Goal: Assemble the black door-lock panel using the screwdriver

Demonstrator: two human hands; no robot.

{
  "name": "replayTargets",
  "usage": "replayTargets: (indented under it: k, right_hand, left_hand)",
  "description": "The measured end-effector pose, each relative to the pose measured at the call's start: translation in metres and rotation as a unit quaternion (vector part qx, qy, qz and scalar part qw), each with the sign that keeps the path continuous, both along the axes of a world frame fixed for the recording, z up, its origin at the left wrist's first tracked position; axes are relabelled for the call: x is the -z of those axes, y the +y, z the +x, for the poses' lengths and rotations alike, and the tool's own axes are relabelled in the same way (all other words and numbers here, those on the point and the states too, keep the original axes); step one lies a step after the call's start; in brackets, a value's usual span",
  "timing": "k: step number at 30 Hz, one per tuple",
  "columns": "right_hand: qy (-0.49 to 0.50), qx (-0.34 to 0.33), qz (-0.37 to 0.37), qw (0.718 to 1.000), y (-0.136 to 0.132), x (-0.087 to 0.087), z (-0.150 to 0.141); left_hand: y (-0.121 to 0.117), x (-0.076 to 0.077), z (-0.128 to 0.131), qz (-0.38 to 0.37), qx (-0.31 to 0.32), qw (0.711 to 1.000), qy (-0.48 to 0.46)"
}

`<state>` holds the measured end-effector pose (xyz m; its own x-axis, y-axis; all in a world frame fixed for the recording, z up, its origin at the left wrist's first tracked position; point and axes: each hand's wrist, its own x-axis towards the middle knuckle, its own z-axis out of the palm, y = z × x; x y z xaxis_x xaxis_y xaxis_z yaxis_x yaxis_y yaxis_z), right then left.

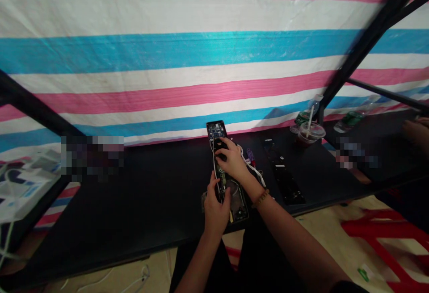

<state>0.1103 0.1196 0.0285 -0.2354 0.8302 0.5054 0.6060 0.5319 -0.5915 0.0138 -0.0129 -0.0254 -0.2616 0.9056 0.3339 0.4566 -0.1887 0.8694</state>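
Note:
A long, narrow black electronic device (239,201) lies opened on the black table, its inside facing up. A blue circuit board (216,130) sits at its far end, and thin wires run along the inside. My left hand (216,206) grips the near left edge, fingers along the side and thumb over the inside. Over the middle of the device, my right hand (231,159) has its thumb and fingers curled together at a dark part; what they pinch is too small and dim to make out. A white cable (250,165) passes beside my right wrist.
Right of the device lie a purple-handled screwdriver (250,155) and a long black panel (284,177). A drink cup with a straw (310,133) and plastic bottles (350,121) stand farther right. White boxes (30,186) are at left; another person's hand (415,132) shows at far right. A red stool (378,230) is below.

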Motion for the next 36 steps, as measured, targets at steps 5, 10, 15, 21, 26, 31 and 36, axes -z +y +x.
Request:
replayTargets:
  k: [5, 10, 15, 21, 26, 31, 36]
  right_hand:
    - [0.165, 0.048, -0.008, 0.985, -0.034, 0.020, 0.038]
    - [0.127, 0.103, -0.033, 0.986, -0.080, 0.049, 0.087]
    - [0.000, 0.214, -0.075, 0.974, -0.077, 0.060, 0.127]
    - [-0.073, 0.119, -0.141, 0.980, -0.057, 0.057, 0.140]
    - [-0.059, 0.145, -0.085, 0.984, -0.053, 0.043, 0.137]
    - [0.084, 0.103, 0.037, 0.990, -0.055, 0.016, 0.092]
    - [0.027, -0.055, 0.051, 0.997, -0.043, 0.009, 0.029]
  left_hand:
    - [-0.012, -0.014, -0.018, -0.015, -0.039, 0.999, 0.019]
    - [-0.016, -0.014, -0.070, -0.055, -0.057, 0.990, 0.116]
    - [-0.007, 0.008, -0.089, -0.059, 0.047, 0.970, 0.231]
    - [-0.005, 0.014, -0.086, -0.051, 0.040, 0.967, 0.245]
    - [-0.008, 0.008, -0.084, -0.064, 0.041, 0.960, 0.269]
    - [-0.012, 0.006, -0.084, -0.060, 0.053, 0.972, 0.219]
    - [-0.013, -0.009, -0.088, -0.044, 0.024, 0.993, 0.107]
